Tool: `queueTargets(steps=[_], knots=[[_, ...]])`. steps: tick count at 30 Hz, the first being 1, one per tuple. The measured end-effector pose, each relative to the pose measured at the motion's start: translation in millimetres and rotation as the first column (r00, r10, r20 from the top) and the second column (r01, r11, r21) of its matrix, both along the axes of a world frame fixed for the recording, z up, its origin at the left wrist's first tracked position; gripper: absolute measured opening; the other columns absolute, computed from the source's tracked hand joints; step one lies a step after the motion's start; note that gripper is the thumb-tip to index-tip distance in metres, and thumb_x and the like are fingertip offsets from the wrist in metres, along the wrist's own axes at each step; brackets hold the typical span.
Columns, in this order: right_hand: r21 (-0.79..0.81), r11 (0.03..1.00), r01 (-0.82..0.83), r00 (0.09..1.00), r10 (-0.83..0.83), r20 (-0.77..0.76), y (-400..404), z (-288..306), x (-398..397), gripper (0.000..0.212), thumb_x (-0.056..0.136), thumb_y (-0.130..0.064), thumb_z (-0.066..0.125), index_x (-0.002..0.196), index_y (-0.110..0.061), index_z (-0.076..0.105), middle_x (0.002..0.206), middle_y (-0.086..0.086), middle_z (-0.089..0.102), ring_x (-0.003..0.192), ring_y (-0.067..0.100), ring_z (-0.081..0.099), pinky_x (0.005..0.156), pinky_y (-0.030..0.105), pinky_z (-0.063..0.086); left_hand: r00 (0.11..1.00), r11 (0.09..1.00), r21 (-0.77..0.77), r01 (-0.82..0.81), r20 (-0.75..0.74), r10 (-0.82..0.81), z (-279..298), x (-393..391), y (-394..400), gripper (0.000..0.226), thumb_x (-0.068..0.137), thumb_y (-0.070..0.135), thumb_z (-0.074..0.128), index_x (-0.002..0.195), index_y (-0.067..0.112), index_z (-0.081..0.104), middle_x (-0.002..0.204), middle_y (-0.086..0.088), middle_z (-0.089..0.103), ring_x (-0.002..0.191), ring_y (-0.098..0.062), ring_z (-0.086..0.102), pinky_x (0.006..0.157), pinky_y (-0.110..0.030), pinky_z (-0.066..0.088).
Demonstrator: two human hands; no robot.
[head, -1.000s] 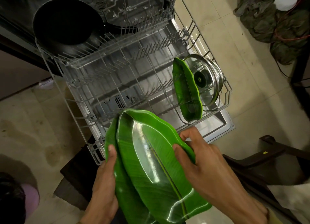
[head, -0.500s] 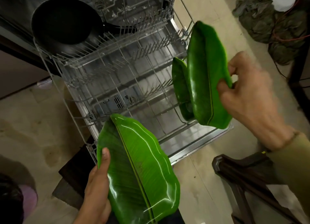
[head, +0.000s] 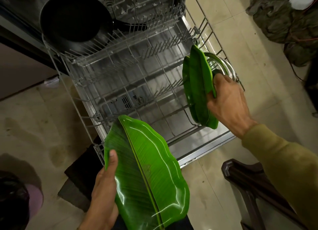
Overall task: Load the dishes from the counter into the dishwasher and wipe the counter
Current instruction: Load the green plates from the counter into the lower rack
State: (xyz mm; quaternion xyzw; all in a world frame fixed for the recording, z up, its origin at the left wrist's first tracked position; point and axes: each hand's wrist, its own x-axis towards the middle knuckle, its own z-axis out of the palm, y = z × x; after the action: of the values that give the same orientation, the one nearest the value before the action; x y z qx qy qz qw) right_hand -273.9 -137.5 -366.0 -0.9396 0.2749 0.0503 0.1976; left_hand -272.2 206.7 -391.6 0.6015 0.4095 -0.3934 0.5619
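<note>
Now our right hand (head: pixel 227 100) grips a green leaf plate (head: pixel 200 85) on edge in the rack (head: pixel 120 85), its long axis running near to far, touching another leaf plate (head: pixel 186 78) on its left, a glass lid (head: pixel 227 67) just behind. Meanwhile our left hand (head: pixel 103 192) holds a third leaf plate (head: pixel 146 169), tip pointing toward the rack. Farther back, a black pan (head: pixel 74 21) leans.

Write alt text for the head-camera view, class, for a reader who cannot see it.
A person's right hand stands a green leaf-shaped plate upright in a pulled-out dishwasher rack, beside another green plate and a glass lid. The left hand holds a third leaf plate below. A black frying pan sits at the rack's far corner.
</note>
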Motion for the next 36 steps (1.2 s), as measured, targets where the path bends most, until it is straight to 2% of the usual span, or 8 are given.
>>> queueTargets(steps=[10, 14, 18, 21, 26, 31, 34, 36], knots=[[-0.081, 0.997, 0.003, 0.999, -0.007, -0.045, -4, -20, 5, 0.020, 0.089, -0.012, 0.060, 0.105, -0.006, 0.050, 0.087, 0.007, 0.049, 0.065, 0.025, 0.049, 0.058, 0.035, 0.043, 0.999, 0.997, -0.072, 0.018, 0.041, -0.015, 6, -1, -4, 0.096, 0.054, 0.081, 0.076, 0.128, 0.022, 0.062, 0.119, -0.013, 0.072, 0.110, -0.038, 0.068, 0.100, -0.060, 0.047], [-0.129, 0.991, -0.028, 0.996, 0.017, -0.087, 1, -29, 4, 0.025, 0.092, -0.018, 0.059, 0.113, -0.006, 0.051, 0.089, 0.004, 0.046, 0.062, 0.019, 0.045, 0.055, 0.031, 0.037, 0.999, 0.997, -0.070, 0.013, 0.042, -0.010, 7, -5, -6, 0.096, 0.053, 0.084, 0.076, 0.127, 0.024, 0.062, 0.121, -0.013, 0.070, 0.111, -0.039, 0.067, 0.099, -0.062, 0.047], [-0.136, 0.991, -0.019, 0.995, 0.006, -0.095, 3, -38, 7, 0.026, 0.096, -0.023, 0.056, 0.116, -0.008, 0.050, 0.088, 0.002, 0.050, 0.053, 0.007, 0.037, 0.046, 0.021, 0.026, 1.000, 0.994, -0.109, 0.016, 0.028, -0.013, 14, -5, -14, 0.076, 0.069, 0.069, 0.068, 0.126, 0.019, 0.064, 0.115, -0.013, 0.073, 0.105, -0.036, 0.070, 0.100, -0.058, 0.049], [-0.164, 0.986, -0.018, 0.983, -0.012, -0.182, 6, -46, 4, 0.030, 0.100, -0.030, 0.051, 0.122, -0.010, 0.050, 0.090, 0.000, 0.046, 0.053, 0.005, 0.036, 0.044, 0.020, 0.025, 1.000, 0.993, -0.114, -0.014, 0.006, 0.015, 19, -5, -19, 0.077, 0.070, 0.070, 0.071, 0.127, 0.019, 0.063, 0.116, -0.014, 0.073, 0.106, -0.037, 0.070, 0.099, -0.059, 0.049], [-0.194, 0.979, -0.066, 0.973, 0.020, -0.231, 13, -53, -3, 0.037, 0.099, -0.041, 0.046, 0.120, -0.011, 0.049, 0.099, 0.007, 0.055, 0.080, 0.023, 0.058, 0.063, 0.037, 0.054, 0.999, 0.998, -0.058, -0.039, -0.001, 0.039, 19, -6, -20, 0.102, 0.049, 0.085, 0.076, 0.131, 0.026, 0.059, 0.125, -0.012, 0.068, 0.113, -0.040, 0.065, 0.098, -0.062, 0.048], [-0.181, 0.982, -0.057, 0.962, 0.005, -0.274, 18, -50, -14, 0.040, 0.099, -0.043, 0.043, 0.120, -0.010, 0.051, 0.102, 0.011, 0.061, 0.091, 0.028, 0.060, 0.076, 0.046, 0.057, 1.000, 0.998, -0.053, -0.017, -0.010, 0.017, 24, -3, -24, 0.102, 0.048, 0.086, 0.075, 0.129, 0.026, 0.061, 0.123, -0.011, 0.070, 0.111, -0.038, 0.067, 0.099, -0.062, 0.048], [-0.167, 0.986, -0.007, 0.984, -0.022, -0.176, 29, -31, -19, 0.048, 0.097, -0.045, 0.050, 0.129, -0.009, 0.050, 0.113, 0.009, 0.059, 0.100, 0.025, 0.059, 0.085, 0.039, 0.053, 0.999, 0.997, -0.069, -0.026, 0.019, 0.028, 30, -2, -28, 0.096, 0.054, 0.085, 0.073, 0.128, 0.023, 0.063, 0.122, -0.011, 0.070, 0.110, -0.036, 0.068, 0.099, -0.060, 0.048], [-0.015, 0.998, 0.063, 0.997, -0.063, -0.041, 46, -7, -25, 0.040, 0.097, -0.044, 0.052, 0.123, -0.013, 0.055, 0.111, -0.001, 0.059, 0.093, 0.010, 0.059, 0.078, 0.018, 0.049, 0.999, 0.994, -0.106, -0.028, 0.011, 0.030, 31, 1, -31, 0.084, 0.069, 0.083, 0.063, 0.126, 0.022, 0.065, 0.119, -0.012, 0.072, 0.105, -0.034, 0.070, 0.095, -0.057, 0.051]])
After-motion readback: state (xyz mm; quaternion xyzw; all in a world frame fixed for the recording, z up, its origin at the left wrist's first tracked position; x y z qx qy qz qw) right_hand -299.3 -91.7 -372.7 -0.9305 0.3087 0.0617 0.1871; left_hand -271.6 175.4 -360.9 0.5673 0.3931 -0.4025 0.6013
